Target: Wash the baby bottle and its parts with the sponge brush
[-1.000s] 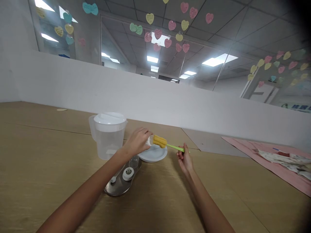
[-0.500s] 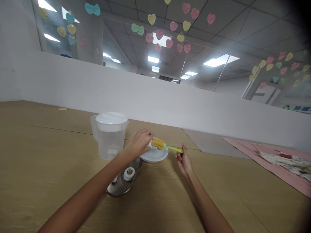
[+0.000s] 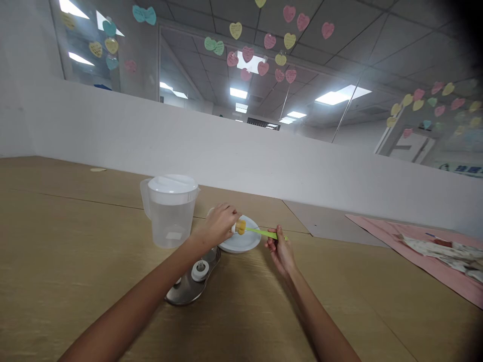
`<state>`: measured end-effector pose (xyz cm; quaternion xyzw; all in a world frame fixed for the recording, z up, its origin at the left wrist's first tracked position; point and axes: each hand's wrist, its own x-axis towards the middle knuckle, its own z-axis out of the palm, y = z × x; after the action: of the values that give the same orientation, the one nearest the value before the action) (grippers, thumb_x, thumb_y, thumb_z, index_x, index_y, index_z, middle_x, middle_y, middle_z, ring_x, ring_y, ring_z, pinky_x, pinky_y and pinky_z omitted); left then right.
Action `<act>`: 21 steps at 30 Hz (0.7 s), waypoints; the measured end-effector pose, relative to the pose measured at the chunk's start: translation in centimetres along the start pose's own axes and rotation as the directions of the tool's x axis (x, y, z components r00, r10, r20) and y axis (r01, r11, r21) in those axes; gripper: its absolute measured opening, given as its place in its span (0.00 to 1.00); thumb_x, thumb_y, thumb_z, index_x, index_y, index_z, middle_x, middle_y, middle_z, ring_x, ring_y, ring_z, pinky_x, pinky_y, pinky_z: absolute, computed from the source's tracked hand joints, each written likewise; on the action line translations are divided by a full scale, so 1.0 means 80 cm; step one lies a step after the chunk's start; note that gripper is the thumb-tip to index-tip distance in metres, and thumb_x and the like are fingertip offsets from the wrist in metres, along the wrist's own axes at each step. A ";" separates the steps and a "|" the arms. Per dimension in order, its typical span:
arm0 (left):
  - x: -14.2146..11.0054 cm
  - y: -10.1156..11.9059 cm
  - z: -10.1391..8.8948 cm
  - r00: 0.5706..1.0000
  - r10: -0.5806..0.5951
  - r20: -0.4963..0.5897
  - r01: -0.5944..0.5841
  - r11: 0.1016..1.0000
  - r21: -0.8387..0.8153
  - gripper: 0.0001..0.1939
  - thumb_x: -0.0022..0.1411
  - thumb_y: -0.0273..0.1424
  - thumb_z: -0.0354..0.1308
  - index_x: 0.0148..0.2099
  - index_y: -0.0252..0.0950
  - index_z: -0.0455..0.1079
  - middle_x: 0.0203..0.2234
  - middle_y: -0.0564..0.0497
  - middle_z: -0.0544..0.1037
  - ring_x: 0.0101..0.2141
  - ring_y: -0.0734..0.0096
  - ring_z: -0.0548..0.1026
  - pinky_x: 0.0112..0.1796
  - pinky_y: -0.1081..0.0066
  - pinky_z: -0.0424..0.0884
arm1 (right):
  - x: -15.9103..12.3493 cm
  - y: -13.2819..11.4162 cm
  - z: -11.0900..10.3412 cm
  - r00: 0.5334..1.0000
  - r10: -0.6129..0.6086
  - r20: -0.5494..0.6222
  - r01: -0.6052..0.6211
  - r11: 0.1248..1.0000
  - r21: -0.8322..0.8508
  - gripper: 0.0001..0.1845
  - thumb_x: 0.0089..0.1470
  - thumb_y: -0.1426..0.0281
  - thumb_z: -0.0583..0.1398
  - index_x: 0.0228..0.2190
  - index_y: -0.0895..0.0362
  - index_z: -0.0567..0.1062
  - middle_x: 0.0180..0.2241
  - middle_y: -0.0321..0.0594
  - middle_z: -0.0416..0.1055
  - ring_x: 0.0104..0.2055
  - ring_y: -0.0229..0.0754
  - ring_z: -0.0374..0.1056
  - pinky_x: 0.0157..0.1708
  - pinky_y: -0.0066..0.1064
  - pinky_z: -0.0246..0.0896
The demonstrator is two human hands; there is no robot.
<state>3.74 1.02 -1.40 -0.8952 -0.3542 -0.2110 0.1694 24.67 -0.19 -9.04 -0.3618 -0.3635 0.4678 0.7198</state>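
Note:
My left hand (image 3: 218, 225) is closed around a small clear baby bottle (image 3: 233, 229), lying on its side with its mouth to the right. My right hand (image 3: 281, 252) pinches the green handle of a bottle brush (image 3: 266, 233). Most of the brush's yellow sponge head is inside the bottle, and only its end shows at the mouth. Below them is a white shallow bowl (image 3: 243, 247), partly covered by my left hand. Left of it lies a metal kidney-shaped tray (image 3: 183, 295) holding a white bottle collar with a teat (image 3: 199, 270) and a clear cap (image 3: 210, 255).
A lidded clear pitcher (image 3: 171, 213) of water stands behind my left forearm. At the far right a pink cloth (image 3: 381, 229) carries crumpled fabric (image 3: 437, 250) and a pen. A white wall (image 3: 226, 156) with glass above borders the table's back.
My right hand has moved left, pushing the brush's yellow head from outside the bottle mouth mostly into it. My left hand stays nearly in place, still holding the bottle.

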 end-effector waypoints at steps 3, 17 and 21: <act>0.000 0.002 -0.002 1.000 0.008 0.007 -0.008 1.000 -0.011 0.18 0.49 0.25 0.55 0.45 0.33 0.66 0.36 0.44 0.71 0.40 0.59 0.66 0.39 0.63 0.62 | -0.002 0.001 0.001 0.999 0.001 0.033 -0.001 1.000 -0.012 0.21 0.39 0.53 0.62 0.24 0.60 0.74 0.10 0.29 0.61 0.12 0.28 0.54 0.18 0.22 0.58; 0.003 -0.008 0.007 0.999 0.051 0.002 -0.050 0.992 -0.119 0.20 0.49 0.30 0.58 0.47 0.35 0.66 0.40 0.44 0.71 0.41 0.60 0.67 0.40 0.65 0.62 | -0.003 -0.005 0.003 0.999 0.033 0.018 -0.034 0.999 0.008 0.20 0.38 0.54 0.63 0.23 0.60 0.74 0.10 0.29 0.61 0.12 0.27 0.52 0.18 0.22 0.58; 0.002 -0.006 0.008 0.999 0.048 0.024 -0.045 0.993 -0.113 0.20 0.49 0.30 0.59 0.46 0.36 0.66 0.39 0.44 0.72 0.41 0.60 0.68 0.41 0.64 0.62 | -0.002 -0.006 0.000 1.000 0.028 0.009 -0.028 1.000 -0.009 0.20 0.39 0.54 0.62 0.23 0.60 0.74 0.10 0.29 0.60 0.11 0.27 0.51 0.17 0.23 0.58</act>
<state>3.70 1.73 -1.77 -0.9141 -0.3231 -0.2145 0.1188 24.80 -0.47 -8.64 -0.3677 -0.3636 0.4780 0.7100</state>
